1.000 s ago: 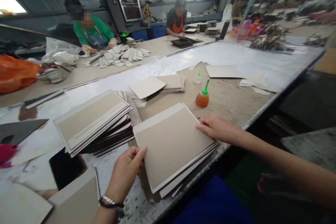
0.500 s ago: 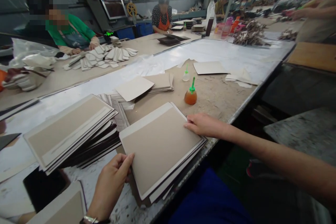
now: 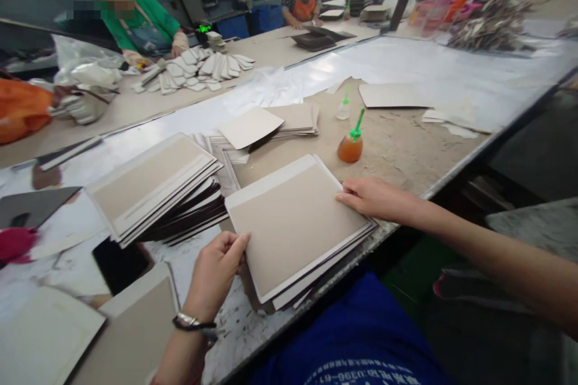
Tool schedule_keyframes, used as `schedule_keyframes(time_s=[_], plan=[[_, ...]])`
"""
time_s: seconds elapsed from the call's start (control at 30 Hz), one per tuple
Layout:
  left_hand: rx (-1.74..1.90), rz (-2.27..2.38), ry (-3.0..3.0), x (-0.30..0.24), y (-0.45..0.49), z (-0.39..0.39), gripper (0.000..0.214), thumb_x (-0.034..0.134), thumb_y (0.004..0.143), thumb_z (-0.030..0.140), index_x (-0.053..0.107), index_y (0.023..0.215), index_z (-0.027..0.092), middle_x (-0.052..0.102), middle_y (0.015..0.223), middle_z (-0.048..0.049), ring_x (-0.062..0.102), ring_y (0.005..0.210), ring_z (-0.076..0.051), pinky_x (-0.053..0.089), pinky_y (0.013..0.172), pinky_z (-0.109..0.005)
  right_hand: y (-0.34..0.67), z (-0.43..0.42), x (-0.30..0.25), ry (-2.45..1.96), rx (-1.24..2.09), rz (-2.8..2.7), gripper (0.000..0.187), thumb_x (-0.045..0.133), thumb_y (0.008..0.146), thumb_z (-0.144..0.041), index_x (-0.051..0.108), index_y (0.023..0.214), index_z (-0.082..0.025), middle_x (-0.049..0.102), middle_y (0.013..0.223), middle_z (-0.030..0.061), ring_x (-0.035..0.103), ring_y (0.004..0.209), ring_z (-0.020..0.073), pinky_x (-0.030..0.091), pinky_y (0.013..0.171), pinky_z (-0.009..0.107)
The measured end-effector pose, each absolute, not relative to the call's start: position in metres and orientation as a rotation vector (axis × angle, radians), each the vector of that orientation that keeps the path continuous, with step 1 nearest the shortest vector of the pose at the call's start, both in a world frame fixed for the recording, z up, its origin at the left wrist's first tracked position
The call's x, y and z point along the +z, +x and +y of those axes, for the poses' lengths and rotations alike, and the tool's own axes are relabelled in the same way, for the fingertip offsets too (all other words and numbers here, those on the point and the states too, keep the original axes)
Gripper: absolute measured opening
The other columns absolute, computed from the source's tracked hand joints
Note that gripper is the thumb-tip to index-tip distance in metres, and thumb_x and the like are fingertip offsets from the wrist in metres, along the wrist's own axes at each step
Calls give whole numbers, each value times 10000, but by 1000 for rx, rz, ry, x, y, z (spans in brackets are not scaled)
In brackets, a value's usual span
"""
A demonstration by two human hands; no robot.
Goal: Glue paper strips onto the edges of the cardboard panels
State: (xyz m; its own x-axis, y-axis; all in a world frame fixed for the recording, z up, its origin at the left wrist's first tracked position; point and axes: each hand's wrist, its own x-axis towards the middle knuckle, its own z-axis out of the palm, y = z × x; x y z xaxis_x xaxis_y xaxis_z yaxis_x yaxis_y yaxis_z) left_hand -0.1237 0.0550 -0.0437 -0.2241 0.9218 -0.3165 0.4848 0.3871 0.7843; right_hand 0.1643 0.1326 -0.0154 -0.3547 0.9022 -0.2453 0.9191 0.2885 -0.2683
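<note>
A beige panel (image 3: 289,222) with a pale strip along its far edge lies on top of a short stack of similar panels (image 3: 311,292) by the table's near edge. My left hand (image 3: 217,277) pinches its left edge, thumb on top and fingers underneath. At the right edge, my right hand (image 3: 383,201) grips the same panel with curled fingers. How many sheets either hand holds is hidden. Beyond the panel stands an orange squeeze bottle (image 3: 350,148) with a green nozzle, and a smaller clear bottle (image 3: 343,110) is behind it.
A taller fanned stack of panels (image 3: 151,183) sits to the left. A black flat object (image 3: 118,264) and loose panels (image 3: 135,328) lie nearer me. More panels (image 3: 295,117) rest farther back. Across the table, a person in green (image 3: 151,18) works beside a pile of pale pieces (image 3: 198,69).
My view has turned left and down, so the table's things appear farther right and higher. Both hands keep their hold on the panel, which shows no clear movement on the stack.
</note>
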Motion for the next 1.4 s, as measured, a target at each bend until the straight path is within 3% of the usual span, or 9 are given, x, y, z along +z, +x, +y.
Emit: schedule_keyframes(time_s=[0.6,1.13,1.4], plan=[[803,1861,1168,-47,-120,53,287,520,706,453,455,584,202,472,472,56,431,422,-94,341,443,-224,163,138,-22,1678,-480,2507,263,353,844,-351,422,630,-215,578,662,65,548,636,219,370,577,311],[752,1912,1155,-50,-122,52,452,547,582,649,485,561,202,451,426,52,411,429,-116,303,449,-240,157,131,-11,1764,-462,2434,262,374,863,-340,544,753,-174,639,754,69,597,719,195,347,571,246],[655,1997,1172,-44,-121,52,447,544,574,654,509,580,209,479,424,50,426,425,-119,294,441,-238,157,130,-12,1791,-479,2392,284,383,854,-365,578,797,-166,645,755,84,596,711,212,329,537,251]])
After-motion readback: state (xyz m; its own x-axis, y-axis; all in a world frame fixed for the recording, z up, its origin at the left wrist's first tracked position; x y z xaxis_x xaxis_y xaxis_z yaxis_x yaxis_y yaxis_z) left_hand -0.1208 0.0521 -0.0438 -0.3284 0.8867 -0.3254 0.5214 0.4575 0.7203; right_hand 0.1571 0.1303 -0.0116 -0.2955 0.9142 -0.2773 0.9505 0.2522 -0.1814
